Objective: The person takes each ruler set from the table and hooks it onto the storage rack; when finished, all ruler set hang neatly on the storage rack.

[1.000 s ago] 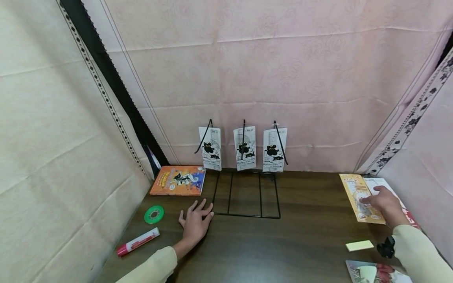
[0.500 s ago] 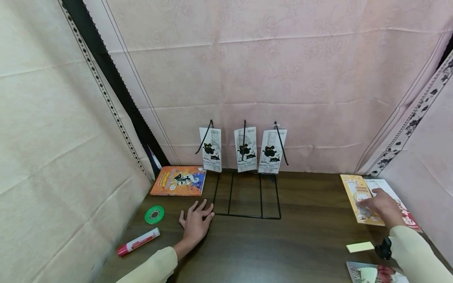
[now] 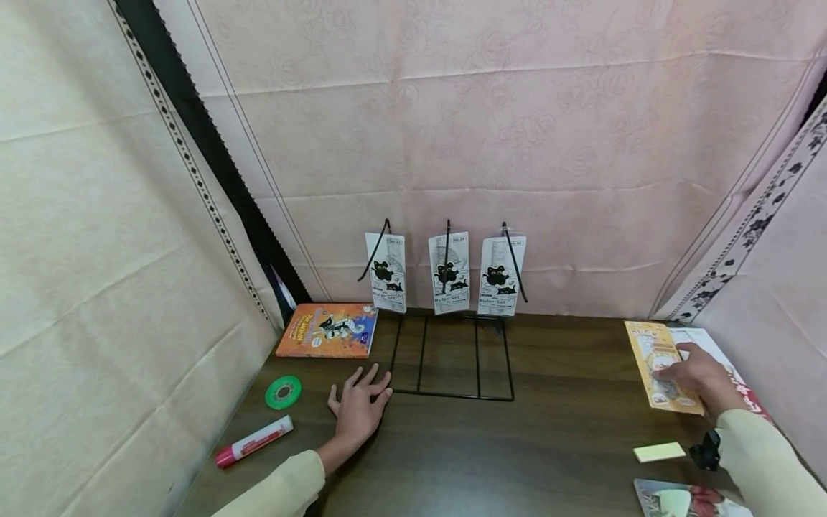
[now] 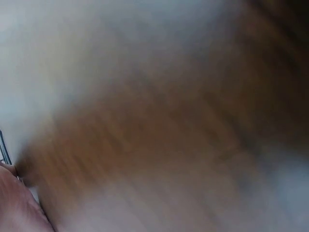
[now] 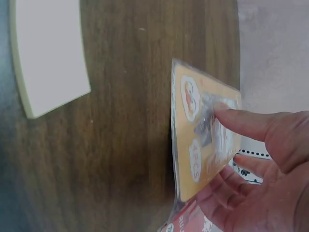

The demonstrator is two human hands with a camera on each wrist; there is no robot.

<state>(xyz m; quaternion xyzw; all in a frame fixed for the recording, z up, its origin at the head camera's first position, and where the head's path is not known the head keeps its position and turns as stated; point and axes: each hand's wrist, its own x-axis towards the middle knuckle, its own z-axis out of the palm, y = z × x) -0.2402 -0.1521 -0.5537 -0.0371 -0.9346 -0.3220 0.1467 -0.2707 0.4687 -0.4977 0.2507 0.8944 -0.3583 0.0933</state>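
My right hand (image 3: 701,377) pinches an orange flat packet (image 5: 190,135) marked "4 PCS" at the table's far right. In the right wrist view its thumb lies on the packet's front and the fingers reach behind it. A red-and-white packet (image 3: 743,391) lies partly under that hand. My left hand (image 3: 359,411) rests with spread fingers at the front left corner of a black wire rack (image 3: 452,394). Three white ruler-set cards (image 3: 388,276) with black cats hang from the rack's hooks. The left wrist view is mostly blur.
To the left are an orange book (image 3: 328,330), a green ring-shaped disc (image 3: 283,392) and a red-capped white tube (image 3: 254,441). A pale yellow sticky-note pad (image 3: 659,452) and a floral-printed item (image 3: 685,499) lie at front right. Pink cloth (image 3: 581,179) hangs behind the table.
The rightmost hanging card has swung left and back. The orange packet has shifted very slightly with my right hand still on it. My left hand stays in place.
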